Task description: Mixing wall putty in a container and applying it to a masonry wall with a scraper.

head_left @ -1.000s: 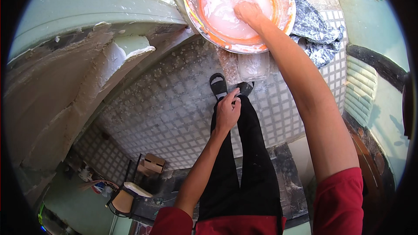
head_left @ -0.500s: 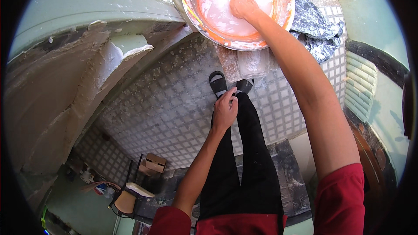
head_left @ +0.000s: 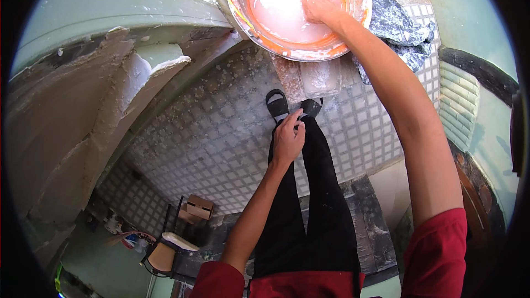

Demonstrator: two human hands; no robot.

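Note:
An orange-rimmed basin (head_left: pixel 298 49), smeared with white, holds milky pinkish liquid (head_left: pixel 273 19) at the top of my view, with a bright glare on it. My right hand (head_left: pixel 320 8) reaches into the liquid, its fingertips hidden below the surface, so I cannot tell their shape. My left hand (head_left: pixel 290 139) hangs in front of my dark trousers, empty, with loosely bent fingers apart. Beneath the basin is a pale, translucent block-like object (head_left: pixel 322 77), just beyond my black sandals (head_left: pixel 276 105).
Crumpled silvery sheeting (head_left: pixel 397 22) lies right of the basin. A pale green curved structure (head_left: pixel 121 3) with plaster-crusted undersides fills the left, over a tiled floor (head_left: pixel 193 132). A chair (head_left: pixel 162 256) and small cardboard box (head_left: pixel 200 207) are at lower left. A pale panel (head_left: pixel 469 16) stands at right.
My right hand has moved about in the liquid, lately to the right. The basin sits slightly higher and further left in view. My left hand stays hanging much as before.

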